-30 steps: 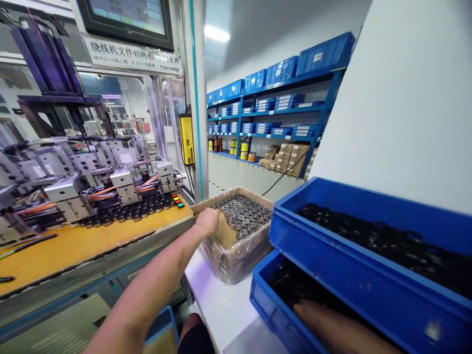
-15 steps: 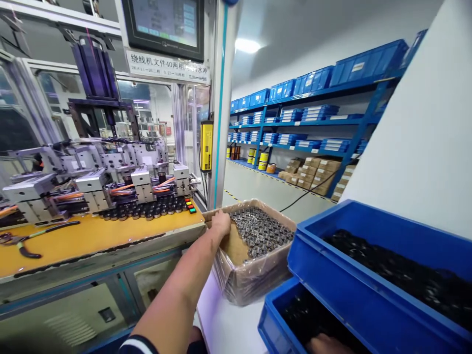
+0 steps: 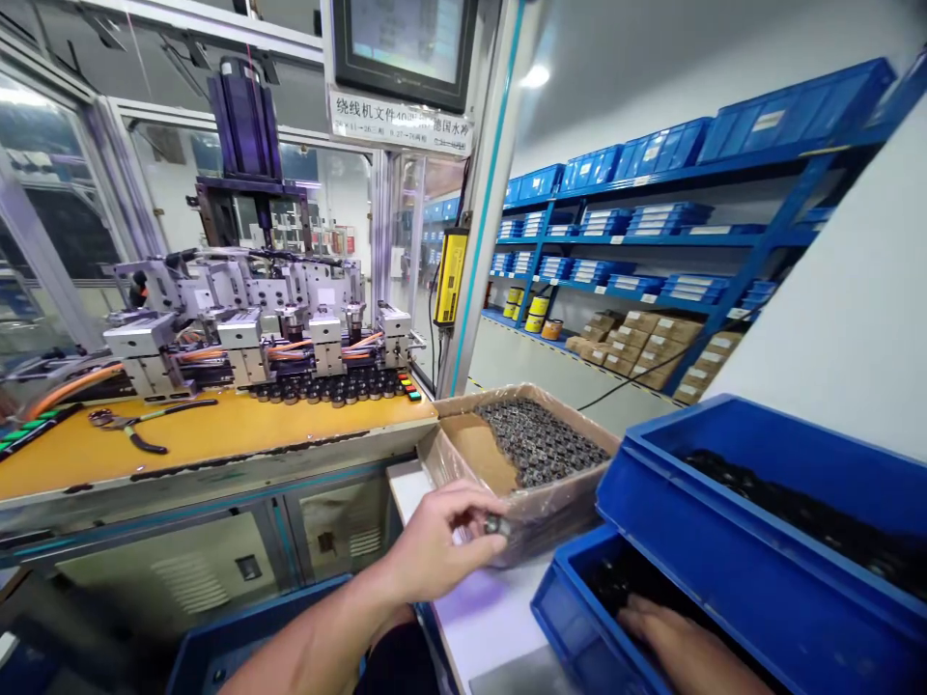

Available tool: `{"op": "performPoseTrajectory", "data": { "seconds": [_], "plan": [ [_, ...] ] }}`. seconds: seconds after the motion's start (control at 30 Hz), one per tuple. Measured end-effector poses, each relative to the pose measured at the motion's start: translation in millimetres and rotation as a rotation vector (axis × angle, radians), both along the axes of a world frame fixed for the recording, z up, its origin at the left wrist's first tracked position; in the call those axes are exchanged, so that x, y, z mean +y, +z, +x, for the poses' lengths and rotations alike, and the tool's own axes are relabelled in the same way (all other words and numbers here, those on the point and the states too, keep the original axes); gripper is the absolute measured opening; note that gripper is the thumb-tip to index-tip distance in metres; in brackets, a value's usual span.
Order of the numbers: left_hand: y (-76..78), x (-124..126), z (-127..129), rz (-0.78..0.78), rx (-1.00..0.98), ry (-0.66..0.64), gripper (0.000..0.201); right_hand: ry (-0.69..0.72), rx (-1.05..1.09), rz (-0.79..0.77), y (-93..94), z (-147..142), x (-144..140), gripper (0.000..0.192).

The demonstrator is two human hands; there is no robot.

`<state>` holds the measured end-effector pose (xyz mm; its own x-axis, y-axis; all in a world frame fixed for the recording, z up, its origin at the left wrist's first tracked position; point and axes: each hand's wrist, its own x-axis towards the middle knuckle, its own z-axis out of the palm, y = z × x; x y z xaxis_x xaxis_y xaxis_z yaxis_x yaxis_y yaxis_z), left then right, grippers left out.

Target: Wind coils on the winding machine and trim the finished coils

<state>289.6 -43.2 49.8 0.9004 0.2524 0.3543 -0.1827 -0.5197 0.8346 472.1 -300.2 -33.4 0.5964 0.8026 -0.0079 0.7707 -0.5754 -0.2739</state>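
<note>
Head view: left hand (image 3: pixel 441 541) is closed around a small dark metal part (image 3: pixel 495 526), pinched between thumb and fingers, just in front of the near wall of a cardboard box (image 3: pixel 463 454). That box, wrapped in clear film, stands on a white desk (image 3: pixel 492 618) and is partly filled with many similar metal parts (image 3: pixel 540 444); its left portion shows bare cardboard. Right hand (image 3: pixel 681 647) lies inside the lower blue bin (image 3: pixel 572 627) among black parts; whether it grips anything cannot be told. A second blue bin (image 3: pixel 724 512) sits stacked above it, also holding black parts.

To the left, a winding machine (image 3: pixel 253 319) stands on a yellow bench top (image 3: pixel 203 434), with a row of dark parts along its front and pliers (image 3: pixel 137 425) lying near. Above hangs a screen (image 3: pixel 406 43), and under it a white sign (image 3: pixel 402 121) reads "绕线机文件40" at the start; the smaller lines are too blurred to read. A yellow sensor bar (image 3: pixel 450 275) is fixed to the frame post. Blue shelves (image 3: pixel 652 222) with bins and cartons line the far wall.
</note>
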Motion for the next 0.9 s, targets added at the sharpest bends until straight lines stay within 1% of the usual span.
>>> {"op": "performPoseTrajectory", "data": {
  "seconds": [0.07, 0.1, 0.17, 0.23, 0.27, 0.33, 0.37, 0.43, 0.53, 0.63, 0.7, 0.8, 0.9],
  "plan": [
    [-5.7, 0, -38, -0.115, -0.035, -0.004, 0.024, 0.043, -0.134, 0.093, 22.0, -11, 6, 0.035],
    [-7.8, 1, -53, -0.194, -0.053, -0.008, 0.024, 0.068, -0.186, 0.171, 35.3, -19, 11, 0.033],
    [-9.9, 3, -75, -0.360, -0.094, -0.025, 0.023, 0.130, -0.267, 0.380, 63.3, -39, 24, 0.030],
    [-8.7, 2, -89, -0.474, -0.130, -0.052, 0.023, 0.243, -0.258, 0.537, 87.6, -65, 39, 0.021],
    [-7.4, 1, -93, -0.497, -0.141, -0.068, 0.023, 0.300, -0.237, 0.606, 96.6, -79, 47, 0.016],
    [-5.1, -4, -98, -0.527, -0.150, -0.093, 0.021, 0.384, -0.172, 0.722, 106.6, -108, 61, 0.008],
    [-4.7, -6, -99, -0.538, -0.149, -0.098, 0.021, 0.415, -0.138, 0.775, 107.6, -122, 66, 0.006],
    [-5.8, -12, -100, -0.551, -0.140, -0.093, 0.021, 0.464, -0.082, 0.853, 103.9, -145, 72, 0.007],
    [-10.6, -18, -100, -0.568, -0.108, -0.082, 0.029, 0.542, -0.073, 0.891, 95.1, -165, 71, 0.009],
    [-14.1, -23, -96, -0.579, -0.083, -0.081, 0.032, 0.571, -0.057, 0.903, 93.2, -167, 66, 0.025],
    [-14.4, -26, -93, -0.608, -0.054, -0.114, 0.029, 0.560, -0.023, 0.925, 94.3, -165, 64, 0.032],
    [-14.0, -31, -90, -0.697, 0.030, -0.186, 0.029, 0.540, -0.006, 0.955, 94.5, -160, 64, 0.031],
    [-14.9, -36, -88, -0.745, 0.064, -0.207, 0.029, 0.523, -0.035, 0.972, 93.6, -158, 64, 0.024]
  ]
}}
